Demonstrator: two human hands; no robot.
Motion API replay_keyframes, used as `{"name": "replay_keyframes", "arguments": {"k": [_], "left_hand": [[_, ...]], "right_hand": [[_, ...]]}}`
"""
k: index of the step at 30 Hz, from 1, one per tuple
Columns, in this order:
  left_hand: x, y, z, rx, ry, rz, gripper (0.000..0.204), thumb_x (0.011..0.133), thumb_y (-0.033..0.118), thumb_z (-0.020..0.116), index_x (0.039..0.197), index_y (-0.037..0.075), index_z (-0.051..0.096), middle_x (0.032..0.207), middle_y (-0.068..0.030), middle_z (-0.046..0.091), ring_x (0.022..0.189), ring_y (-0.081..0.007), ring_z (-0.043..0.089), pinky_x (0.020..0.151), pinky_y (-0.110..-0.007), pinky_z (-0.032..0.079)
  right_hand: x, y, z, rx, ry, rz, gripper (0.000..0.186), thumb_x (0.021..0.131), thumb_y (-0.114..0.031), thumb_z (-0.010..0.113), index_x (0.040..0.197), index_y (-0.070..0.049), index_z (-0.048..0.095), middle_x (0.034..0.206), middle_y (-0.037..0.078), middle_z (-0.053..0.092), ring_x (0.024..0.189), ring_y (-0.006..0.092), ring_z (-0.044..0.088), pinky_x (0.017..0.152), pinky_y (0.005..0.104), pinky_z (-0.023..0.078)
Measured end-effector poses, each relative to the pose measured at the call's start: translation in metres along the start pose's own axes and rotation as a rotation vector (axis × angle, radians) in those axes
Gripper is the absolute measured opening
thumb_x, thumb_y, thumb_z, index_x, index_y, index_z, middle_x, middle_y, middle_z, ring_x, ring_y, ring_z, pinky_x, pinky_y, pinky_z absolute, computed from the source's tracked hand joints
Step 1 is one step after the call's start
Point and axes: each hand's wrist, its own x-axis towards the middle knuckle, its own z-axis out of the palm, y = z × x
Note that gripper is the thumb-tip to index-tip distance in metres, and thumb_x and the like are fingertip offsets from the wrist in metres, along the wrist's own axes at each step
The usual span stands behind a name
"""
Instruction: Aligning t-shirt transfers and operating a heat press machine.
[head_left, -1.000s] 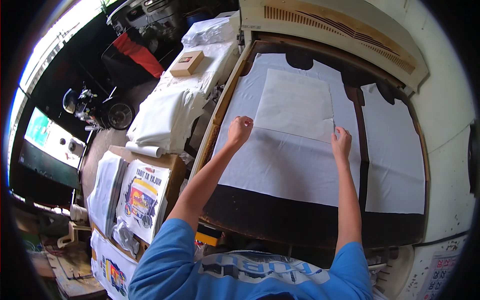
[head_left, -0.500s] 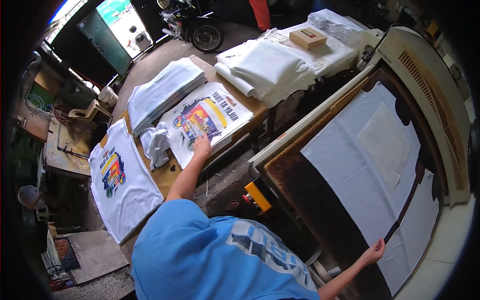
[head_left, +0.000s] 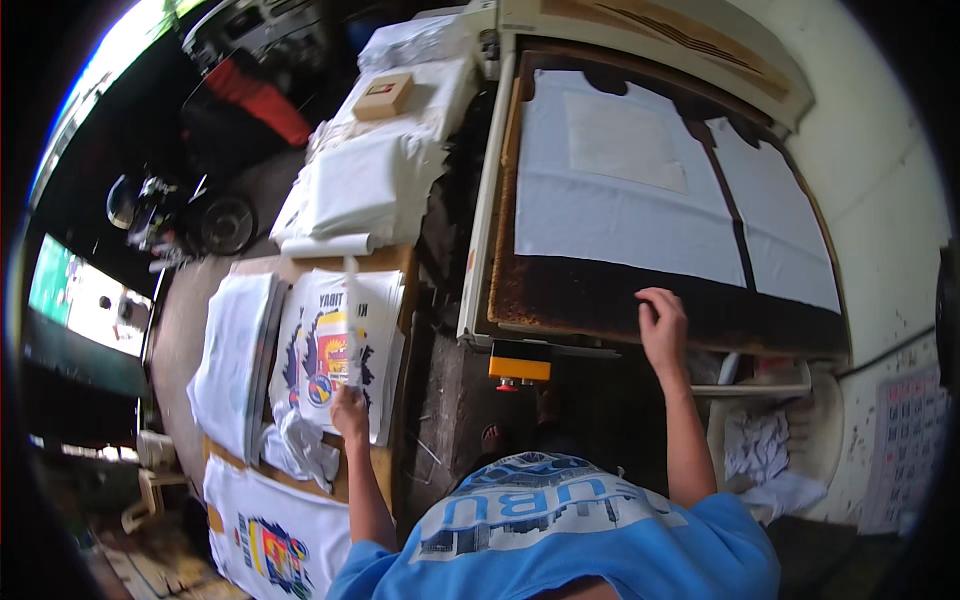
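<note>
My left hand [head_left: 348, 412] is closed on the near edge of a thin white sheet [head_left: 350, 305], which stands up edge-on above a stack of printed sheets [head_left: 378, 345]. These sheets carry a colourful design. My right hand [head_left: 663, 325] hovers at the near edge of the dark pad of a large heat press [head_left: 610, 285], fingers loosely bent and nothing visible in them. Two white fabric pieces [head_left: 625, 225] [head_left: 775, 215] lie flat on that pad. A blank off-white paper [head_left: 622, 142] rests on the larger one.
Folded white fabric [head_left: 232, 355], a crumpled white cloth [head_left: 298, 450] and a printed white shirt [head_left: 290, 540] share the left table. Beyond are piled white sheets [head_left: 355, 190] and a cardboard box [head_left: 384, 97]. A yellow control box [head_left: 520, 368] juts from the press. White cloths [head_left: 757, 445] sit at lower right.
The view has swung to the right. My left hand now holds a sheet raised from the printed stack. My right hand has left the smaller fabric piece for the pad's near edge.
</note>
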Motion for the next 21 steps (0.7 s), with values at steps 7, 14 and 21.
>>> {"name": "replay_keyframes", "arguments": {"k": [7,14,21], "left_hand": [[0.026,0.164,-0.092,-0.779,0.104,0.062,0.009,0.082,0.005,0.056,0.085,-0.003,0.053,0.076,-0.0015,0.055,0.073,-0.0054,0.048,0.064,-0.021,0.042],[-0.042,0.345,-0.115,-1.264,-0.142,0.359,0.017,0.079,0.005,0.060,0.094,-0.001,0.054,0.080,-0.0001,0.057,0.072,-0.0045,0.050,0.065,-0.018,0.039],[-0.153,0.479,-0.070,-1.433,-0.661,0.490,0.023,0.080,0.001,0.057,0.102,-0.004,0.052,0.092,-0.0044,0.058,0.086,-0.0086,0.052,0.077,-0.022,0.040]], "right_hand": [[-0.039,-0.039,-0.010,0.274,-0.118,0.185,0.011,0.079,0.000,0.052,0.087,-0.001,0.059,0.083,0.009,0.056,0.063,0.0163,0.057,0.053,0.0237,0.045],[-0.074,-0.028,-0.042,1.030,-0.546,0.606,0.046,0.087,-0.042,0.043,0.106,-0.002,0.053,0.098,0.009,0.057,0.076,0.0141,0.058,0.062,0.0245,0.047],[-0.117,0.062,-0.164,1.680,-0.343,0.745,0.073,0.080,-0.063,0.030,0.122,-0.004,0.038,0.109,0.017,0.052,0.090,0.0336,0.056,0.069,0.0396,0.048]]}}
